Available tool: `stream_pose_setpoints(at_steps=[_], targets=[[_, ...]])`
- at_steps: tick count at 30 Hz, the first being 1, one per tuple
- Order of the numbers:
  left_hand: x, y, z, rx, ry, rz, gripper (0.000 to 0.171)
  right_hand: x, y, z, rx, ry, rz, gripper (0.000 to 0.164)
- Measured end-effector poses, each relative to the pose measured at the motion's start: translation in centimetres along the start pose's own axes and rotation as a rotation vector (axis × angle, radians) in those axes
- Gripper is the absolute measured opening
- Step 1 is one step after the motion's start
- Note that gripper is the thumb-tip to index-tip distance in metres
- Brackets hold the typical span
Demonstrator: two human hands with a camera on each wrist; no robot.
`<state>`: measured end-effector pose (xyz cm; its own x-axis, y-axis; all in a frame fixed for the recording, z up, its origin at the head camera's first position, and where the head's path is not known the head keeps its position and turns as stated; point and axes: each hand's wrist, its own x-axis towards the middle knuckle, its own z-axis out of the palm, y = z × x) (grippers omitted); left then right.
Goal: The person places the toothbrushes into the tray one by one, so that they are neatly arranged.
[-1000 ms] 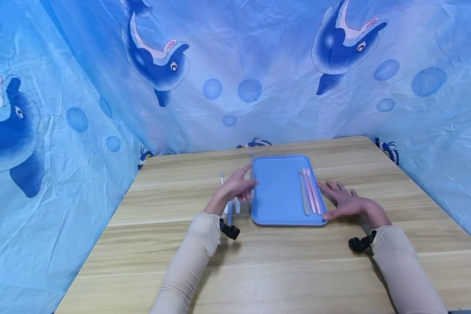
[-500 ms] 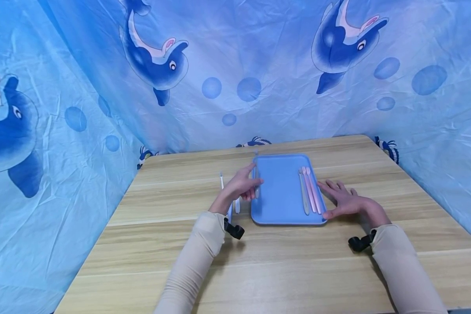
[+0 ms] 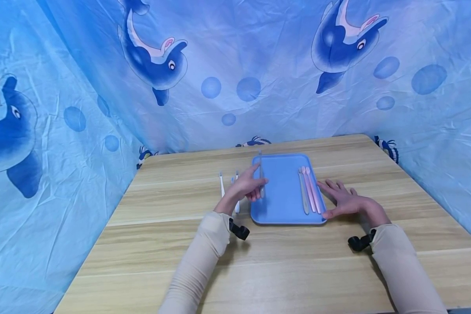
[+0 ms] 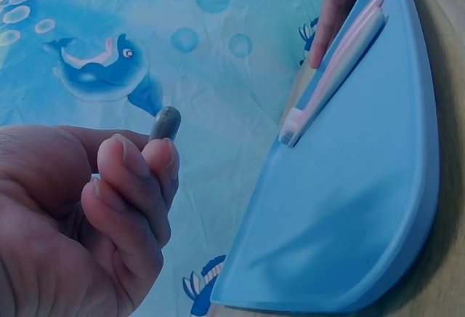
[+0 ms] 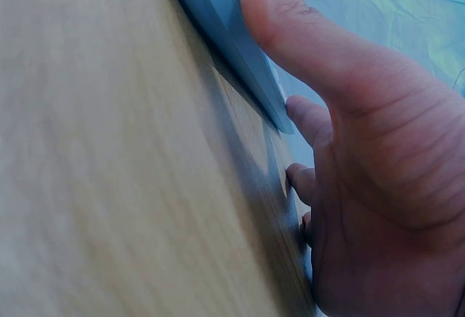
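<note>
My left hand (image 3: 245,184) pinches a grey toothbrush (image 3: 262,191) over the left side of the blue tray (image 3: 282,209). In the left wrist view the rounded end of its handle (image 4: 166,123) sticks out between thumb and fingers. Along the tray's right side lie a grey toothbrush (image 3: 304,194) and two pink toothbrushes (image 3: 313,192), side by side and lengthwise. My right hand (image 3: 347,203) rests at the tray's right edge with its fingers spread. In the right wrist view its thumb (image 5: 290,22) lies against the tray rim (image 5: 232,48).
Left of the tray, several white and blue toothbrushes (image 3: 222,185) lie on the wooden table (image 3: 161,209), partly hidden behind my left hand and forearm. A blue dolphin-print sheet (image 3: 227,52) hangs around the table's back and sides.
My left hand has moved right with the grey toothbrush, from the tray's left rim to over its inside. More of the toothbrushes on the table shows now. My right hand has stayed put.
</note>
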<state>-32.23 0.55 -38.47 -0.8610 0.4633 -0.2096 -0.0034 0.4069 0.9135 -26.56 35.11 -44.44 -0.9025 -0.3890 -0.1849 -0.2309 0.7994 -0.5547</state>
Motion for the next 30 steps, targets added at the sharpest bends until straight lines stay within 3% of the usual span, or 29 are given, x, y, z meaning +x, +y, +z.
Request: stream_pose_setpoints(at_steps=[13,30], targets=[[0.7,-0.3,1.1,-0.062,0.014,0.003,0.084,0.1,0.0,0.1,-0.017,0.006,0.002,0.117],[1.4,0.0,3.2,-0.062,-0.013,-0.006,0.083,0.2,0.1,0.2,-0.017,0.004,0.015,0.117]])
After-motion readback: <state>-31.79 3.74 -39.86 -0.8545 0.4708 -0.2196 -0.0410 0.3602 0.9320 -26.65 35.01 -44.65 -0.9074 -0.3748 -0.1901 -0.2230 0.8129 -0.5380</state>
